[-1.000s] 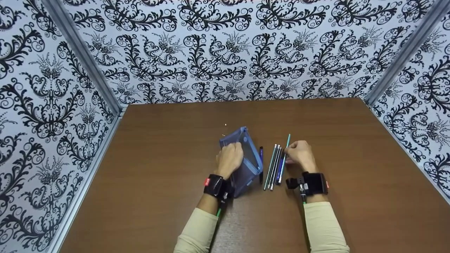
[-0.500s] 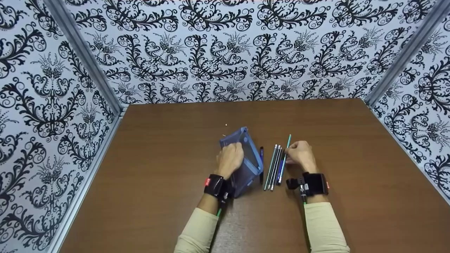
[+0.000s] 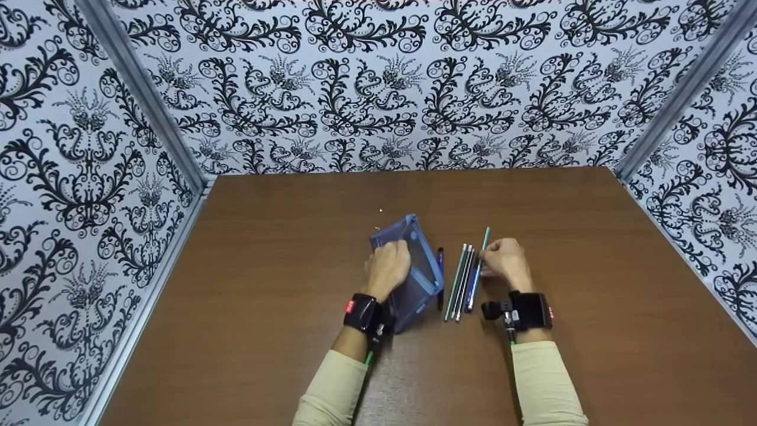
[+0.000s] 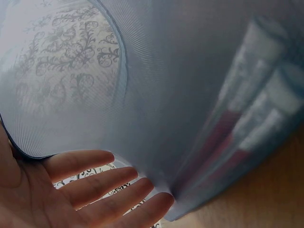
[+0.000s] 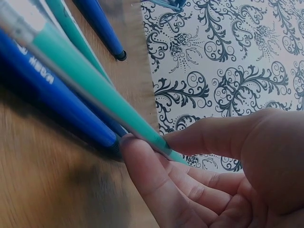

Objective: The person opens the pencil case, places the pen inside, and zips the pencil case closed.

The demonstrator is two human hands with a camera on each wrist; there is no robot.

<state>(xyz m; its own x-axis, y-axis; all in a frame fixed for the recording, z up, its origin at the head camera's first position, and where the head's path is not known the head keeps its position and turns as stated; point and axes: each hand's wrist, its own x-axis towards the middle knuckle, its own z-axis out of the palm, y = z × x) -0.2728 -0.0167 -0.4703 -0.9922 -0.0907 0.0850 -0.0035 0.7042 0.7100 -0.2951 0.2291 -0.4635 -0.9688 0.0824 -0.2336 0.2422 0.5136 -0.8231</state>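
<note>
My left hand (image 3: pixel 387 267) grips a translucent blue mesh pencil case (image 3: pixel 412 299) by its side, and the case stands tilted on the table. In the left wrist view, my fingers (image 4: pixel 102 190) lie against the mesh; two blurred red-and-silver pencils with white ends (image 4: pixel 237 102) show through it. My right hand (image 3: pixel 507 260) pinches a teal pencil (image 5: pixel 90 76) between thumb and forefinger at the right of a loose row. Close alongside lies a blue marker (image 5: pixel 57 88). The row also holds black pencils (image 3: pixel 462 284) and another teal pencil (image 3: pixel 454 283).
A dark blue pen (image 3: pixel 440 278) lies between the pencil case and the row. Tiny pale bits (image 3: pixel 380 210) sit on the brown table (image 3: pixel 284 248) behind the case. Patterned walls (image 3: pixel 366 89) with grey corner posts enclose the back and sides.
</note>
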